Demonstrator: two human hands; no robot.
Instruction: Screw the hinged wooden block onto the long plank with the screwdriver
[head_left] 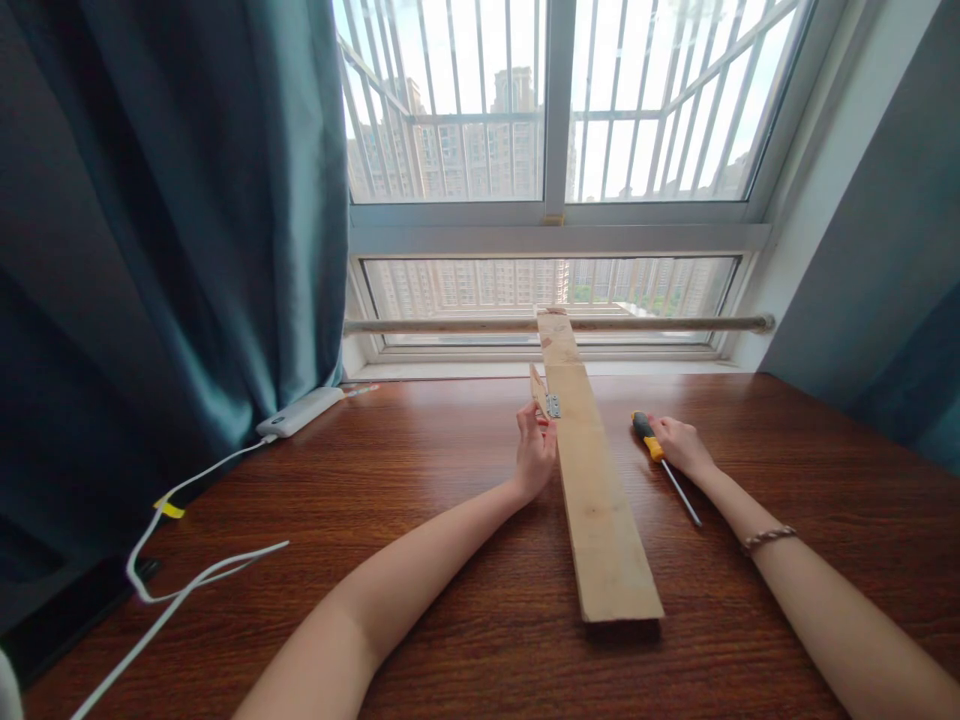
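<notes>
A long pale wooden board runs away from me across the table, its far end resting by the rail at the window. On its left edge sits a small metal hinge, with a small thin piece of wood standing up beside it. My left hand is closed at this small piece, fingers bent around its lower end next to the hinge. To the right of the board, my right hand has its fingers closed on the black and yellow handle of a screwdriver. The screwdriver's shaft points back toward me, close over the tabletop.
The brown wooden table reaches to the window sill. A horizontal rail crosses before the barred window. At left, a white power strip lies by the dark blue curtain, with a white cable looping over the tabletop.
</notes>
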